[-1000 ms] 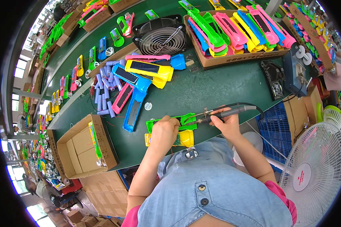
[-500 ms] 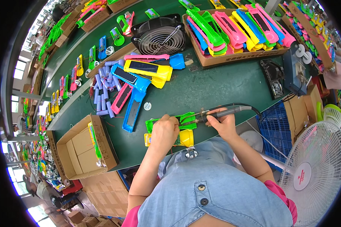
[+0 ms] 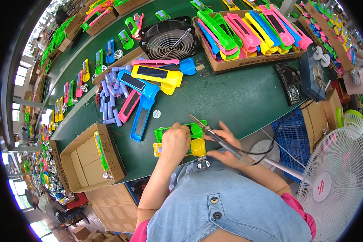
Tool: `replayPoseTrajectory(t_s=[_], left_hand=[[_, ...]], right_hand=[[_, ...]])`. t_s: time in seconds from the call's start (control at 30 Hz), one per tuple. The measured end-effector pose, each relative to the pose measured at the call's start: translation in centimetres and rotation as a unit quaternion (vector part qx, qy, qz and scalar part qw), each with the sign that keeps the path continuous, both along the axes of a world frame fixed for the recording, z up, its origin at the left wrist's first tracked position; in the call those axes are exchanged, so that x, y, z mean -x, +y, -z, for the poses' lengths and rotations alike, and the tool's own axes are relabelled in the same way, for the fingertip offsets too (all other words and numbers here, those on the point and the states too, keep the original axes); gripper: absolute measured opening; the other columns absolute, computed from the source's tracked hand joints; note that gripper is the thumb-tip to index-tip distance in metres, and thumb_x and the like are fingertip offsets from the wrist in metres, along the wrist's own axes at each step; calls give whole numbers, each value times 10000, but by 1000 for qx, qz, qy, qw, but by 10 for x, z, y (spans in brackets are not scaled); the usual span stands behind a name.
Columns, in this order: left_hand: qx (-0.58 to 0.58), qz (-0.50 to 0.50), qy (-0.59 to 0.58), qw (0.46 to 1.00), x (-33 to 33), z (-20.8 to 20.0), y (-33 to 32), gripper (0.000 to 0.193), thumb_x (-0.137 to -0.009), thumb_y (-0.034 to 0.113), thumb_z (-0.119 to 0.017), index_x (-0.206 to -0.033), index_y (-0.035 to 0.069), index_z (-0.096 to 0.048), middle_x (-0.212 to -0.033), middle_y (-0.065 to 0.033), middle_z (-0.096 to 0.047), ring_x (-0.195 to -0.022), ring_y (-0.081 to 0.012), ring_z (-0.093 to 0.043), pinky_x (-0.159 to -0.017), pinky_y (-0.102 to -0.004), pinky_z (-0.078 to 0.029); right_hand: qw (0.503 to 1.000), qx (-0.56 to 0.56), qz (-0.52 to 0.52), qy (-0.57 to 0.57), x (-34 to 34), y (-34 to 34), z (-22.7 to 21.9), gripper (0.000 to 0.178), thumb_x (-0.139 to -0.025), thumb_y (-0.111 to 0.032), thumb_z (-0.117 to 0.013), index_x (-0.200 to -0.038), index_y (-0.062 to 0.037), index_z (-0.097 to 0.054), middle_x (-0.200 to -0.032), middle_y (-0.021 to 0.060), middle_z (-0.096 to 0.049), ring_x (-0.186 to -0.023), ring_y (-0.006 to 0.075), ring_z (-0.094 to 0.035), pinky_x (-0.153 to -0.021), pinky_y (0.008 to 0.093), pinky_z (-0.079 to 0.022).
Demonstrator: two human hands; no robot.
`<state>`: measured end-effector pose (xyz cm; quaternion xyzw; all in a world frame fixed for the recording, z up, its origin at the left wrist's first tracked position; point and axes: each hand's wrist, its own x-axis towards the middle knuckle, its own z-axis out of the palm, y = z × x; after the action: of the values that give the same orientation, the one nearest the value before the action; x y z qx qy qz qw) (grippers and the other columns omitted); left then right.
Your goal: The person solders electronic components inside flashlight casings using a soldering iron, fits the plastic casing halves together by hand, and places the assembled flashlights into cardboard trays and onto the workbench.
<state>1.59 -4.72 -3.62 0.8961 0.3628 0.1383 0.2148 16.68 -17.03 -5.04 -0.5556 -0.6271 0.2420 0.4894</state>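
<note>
My left hand point(image 3: 176, 139) has its fingers pinched together over a green plastic flashlight shell point(image 3: 197, 129); what they hold is hidden. Just nearer to me lies a yellow shell point(image 3: 198, 147) with wires inside, partly under the same hand. A round silver reflector point(image 3: 203, 163) sits at the table edge below it. In my right hand point(image 3: 228, 158) is a soldering iron point(image 3: 223, 142), held loosely with the fingers partly spread. Its tip points up and to the left, apart from the green shell.
Left of the hands stands an open cardboard box point(image 3: 84, 163). Beyond are purple battery cells point(image 3: 110, 94), stacked shells point(image 3: 143, 86) and a black fan point(image 3: 168, 40). A box of coloured shells point(image 3: 250, 60) stands at the back; a white fan point(image 3: 330, 177) is at right.
My right hand has drawn back toward me and loosened its fingers. The iron has swung from nearly level to slanted, its tip lifted off the green shell. My left hand stays nearly still.
</note>
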Motion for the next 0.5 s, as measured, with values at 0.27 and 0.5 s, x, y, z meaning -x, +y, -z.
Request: replayPoseTrajectory(t_s=[0.27, 0.5], left_hand=[[1, 5, 14, 1000, 3, -4, -2, 58, -696, 38, -589, -746, 19, -614, -723, -145, -550, -630, -321, -564, -586, -383, -450], [64, 127, -81, 987, 30, -37, 4, 151, -648, 18, -648, -796, 43, -629, -791, -81, -551, -728, -260, -546, -643, -339, -450]], right_hand=[[995, 88, -39, 12, 8, 5, 20, 716, -608, -266, -790, -1177, -34, -422, -1095, 124, -567, -1148, 287, -463, -1076, 437, -163], [991, 101, -83, -9, -14, 20, 10, 701, -623, -217, -773, -1189, -38, -400, -1162, 83, -551, -1171, 288, -442, -1076, 421, -176]])
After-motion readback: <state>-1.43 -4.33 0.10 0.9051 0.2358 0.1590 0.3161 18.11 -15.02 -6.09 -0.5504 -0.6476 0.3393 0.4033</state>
